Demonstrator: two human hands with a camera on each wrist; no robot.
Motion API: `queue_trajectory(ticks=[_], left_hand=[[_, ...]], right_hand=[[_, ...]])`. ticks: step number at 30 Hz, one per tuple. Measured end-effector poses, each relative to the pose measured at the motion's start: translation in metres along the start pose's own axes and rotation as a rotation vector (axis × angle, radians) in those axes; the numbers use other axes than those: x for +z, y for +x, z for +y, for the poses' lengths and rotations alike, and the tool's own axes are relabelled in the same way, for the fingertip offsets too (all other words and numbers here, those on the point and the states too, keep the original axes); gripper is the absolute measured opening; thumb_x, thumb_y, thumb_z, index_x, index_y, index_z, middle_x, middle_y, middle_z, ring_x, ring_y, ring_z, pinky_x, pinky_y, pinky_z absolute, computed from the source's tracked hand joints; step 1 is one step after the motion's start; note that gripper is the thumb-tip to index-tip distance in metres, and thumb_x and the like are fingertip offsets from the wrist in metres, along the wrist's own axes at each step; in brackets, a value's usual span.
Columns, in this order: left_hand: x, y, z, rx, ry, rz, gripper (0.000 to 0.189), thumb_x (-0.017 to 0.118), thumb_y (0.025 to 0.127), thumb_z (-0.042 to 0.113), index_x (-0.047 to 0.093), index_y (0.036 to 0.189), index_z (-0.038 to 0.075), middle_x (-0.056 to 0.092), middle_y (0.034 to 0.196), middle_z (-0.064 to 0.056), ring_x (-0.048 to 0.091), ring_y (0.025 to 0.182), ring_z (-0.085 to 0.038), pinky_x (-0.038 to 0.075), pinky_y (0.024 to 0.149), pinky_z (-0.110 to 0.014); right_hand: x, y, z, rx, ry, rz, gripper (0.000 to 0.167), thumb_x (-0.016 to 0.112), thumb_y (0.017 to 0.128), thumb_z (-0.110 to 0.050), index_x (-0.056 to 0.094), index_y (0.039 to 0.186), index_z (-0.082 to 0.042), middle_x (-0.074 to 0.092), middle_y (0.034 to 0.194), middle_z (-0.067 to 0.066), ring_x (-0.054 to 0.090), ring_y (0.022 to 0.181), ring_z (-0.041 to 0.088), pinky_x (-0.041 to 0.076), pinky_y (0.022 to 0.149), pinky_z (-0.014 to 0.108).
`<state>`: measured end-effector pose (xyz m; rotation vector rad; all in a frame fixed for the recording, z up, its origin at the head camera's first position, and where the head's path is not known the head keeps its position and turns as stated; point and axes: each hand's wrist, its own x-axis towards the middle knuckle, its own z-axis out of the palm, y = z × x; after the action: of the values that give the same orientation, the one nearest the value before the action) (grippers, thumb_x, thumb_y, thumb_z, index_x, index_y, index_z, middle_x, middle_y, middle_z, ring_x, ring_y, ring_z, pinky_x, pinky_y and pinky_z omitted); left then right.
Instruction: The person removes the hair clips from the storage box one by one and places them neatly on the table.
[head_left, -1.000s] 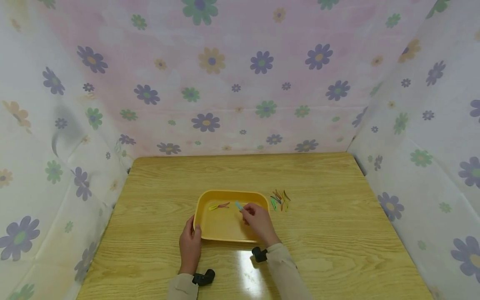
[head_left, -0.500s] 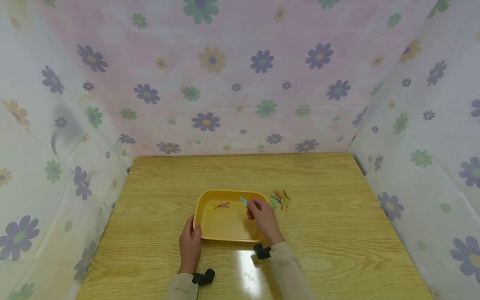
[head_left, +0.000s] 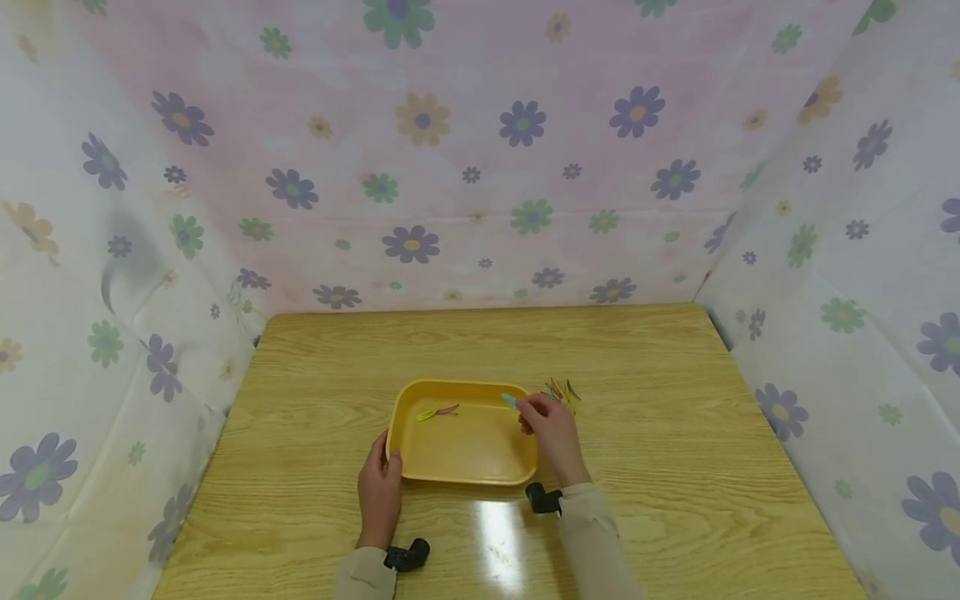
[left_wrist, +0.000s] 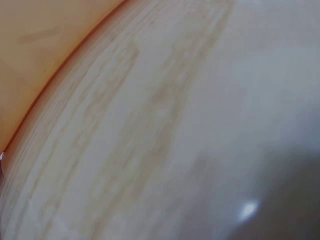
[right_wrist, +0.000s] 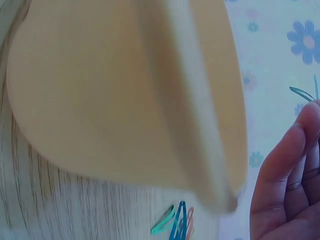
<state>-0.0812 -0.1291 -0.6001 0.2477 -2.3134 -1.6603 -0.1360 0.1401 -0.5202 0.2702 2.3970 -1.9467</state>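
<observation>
A yellow rectangular tray [head_left: 465, 454] stands on the table, and my left hand [head_left: 380, 492] grips its left side, thumb at the rim. Over the tray's right edge, my right hand [head_left: 553, 433] pinches a light-blue hair clip [head_left: 509, 400] between thumb and fingers. In the right wrist view this clip [right_wrist: 302, 93] sticks out past the fingertips with its two prongs spread. A yellow hair clip [head_left: 426, 415] and a pinkish-red one [head_left: 447, 409] lie end to end inside the tray. The left wrist view shows only the tray's edge [left_wrist: 55, 65] and tabletop.
Beyond the tray's right side lies a small pile of colourful hair clips [head_left: 568, 392], partly behind my right hand. Green and blue clips [right_wrist: 178, 220] from it show in the right wrist view. Flower-printed cloth [head_left: 480, 192] walls in the wooden table [head_left: 675, 467] at back and sides.
My right hand has moved right with the light-blue clip, from over the tray's middle to its right edge, now covering part of the pile. The left hand and tray have stayed put.
</observation>
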Motion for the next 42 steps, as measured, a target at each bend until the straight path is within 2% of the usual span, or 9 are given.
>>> queue_trajectory(ticks=[8, 17, 21, 24, 27, 30, 37, 42], left_hand=[[0.000, 0.000, -0.003, -0.003, -0.017, -0.009, 0.035, 0.045, 0.093, 0.029, 0.048, 0.128, 0.022, 0.048, 0.127, 0.001, 0.044, 0.116, -0.014, 0.039, 0.094, -0.034], [0.001, 0.002, -0.004, 0.015, 0.021, 0.013, 0.036, 0.045, 0.093, 0.028, 0.049, 0.128, 0.021, 0.049, 0.127, 0.001, 0.045, 0.115, -0.013, 0.039, 0.094, -0.034], [0.001, 0.003, -0.005, 0.012, 0.030, 0.013, 0.036, 0.045, 0.093, 0.030, 0.048, 0.128, 0.021, 0.049, 0.127, 0.002, 0.044, 0.115, -0.012, 0.039, 0.094, -0.034], [0.001, 0.003, -0.004, 0.011, 0.036, 0.013, 0.036, 0.044, 0.093, 0.030, 0.048, 0.128, 0.022, 0.049, 0.127, 0.002, 0.045, 0.115, -0.011, 0.039, 0.094, -0.035], [0.001, 0.003, -0.004, 0.017, 0.041, 0.014, 0.036, 0.044, 0.093, 0.030, 0.048, 0.128, 0.022, 0.049, 0.126, 0.002, 0.045, 0.115, -0.012, 0.039, 0.093, -0.036], [0.001, 0.003, -0.005, 0.019, 0.038, 0.015, 0.036, 0.044, 0.093, 0.031, 0.048, 0.128, 0.023, 0.049, 0.126, 0.002, 0.045, 0.114, -0.012, 0.039, 0.093, -0.035], [0.001, 0.002, -0.004, 0.013, 0.029, 0.012, 0.036, 0.045, 0.093, 0.031, 0.049, 0.127, 0.023, 0.050, 0.126, 0.003, 0.046, 0.114, -0.012, 0.040, 0.093, -0.036], [0.001, 0.001, -0.004, 0.010, 0.017, 0.012, 0.036, 0.044, 0.093, 0.033, 0.048, 0.127, 0.024, 0.049, 0.126, 0.004, 0.045, 0.115, -0.011, 0.039, 0.094, -0.036]], right_hand=[[-0.017, 0.003, 0.002, 0.037, 0.024, 0.076, 0.023, 0.061, 0.085, -0.026, 0.065, 0.090, -0.004, 0.060, 0.075, 0.011, 0.058, 0.064, 0.019, 0.051, 0.061, 0.028], [-0.039, 0.007, 0.012, 0.078, 0.021, 0.133, 0.031, 0.059, 0.086, -0.031, 0.064, 0.096, -0.002, 0.060, 0.081, 0.013, 0.059, 0.067, 0.021, 0.051, 0.063, 0.028], [-0.046, 0.006, 0.017, 0.069, -0.007, 0.165, 0.032, 0.058, 0.086, -0.033, 0.063, 0.096, -0.003, 0.055, 0.072, 0.012, 0.053, 0.061, 0.020, 0.050, 0.062, 0.036], [-0.051, 0.005, 0.020, 0.068, -0.034, 0.183, 0.030, 0.057, 0.087, -0.034, 0.064, 0.094, -0.006, 0.051, 0.067, 0.011, 0.048, 0.058, 0.020, 0.045, 0.056, 0.036], [-0.056, 0.005, 0.025, 0.073, -0.030, 0.188, 0.035, 0.057, 0.086, -0.037, 0.064, 0.095, -0.005, 0.053, 0.071, 0.015, 0.049, 0.059, 0.019, 0.044, 0.054, 0.031], [-0.060, 0.004, 0.031, 0.089, -0.008, 0.198, 0.037, 0.058, 0.085, -0.039, 0.064, 0.096, -0.003, 0.055, 0.078, 0.018, 0.052, 0.062, 0.018, 0.046, 0.057, 0.031], [-0.066, 0.002, 0.035, 0.095, 0.007, 0.219, 0.031, 0.059, 0.086, -0.030, 0.063, 0.097, -0.002, 0.056, 0.083, 0.021, 0.056, 0.064, 0.019, 0.050, 0.060, 0.029], [-0.071, 0.000, 0.038, 0.135, 0.024, 0.230, 0.030, 0.059, 0.085, -0.032, 0.061, 0.099, -0.006, 0.057, 0.092, 0.024, 0.058, 0.070, 0.024, 0.051, 0.062, 0.029]])
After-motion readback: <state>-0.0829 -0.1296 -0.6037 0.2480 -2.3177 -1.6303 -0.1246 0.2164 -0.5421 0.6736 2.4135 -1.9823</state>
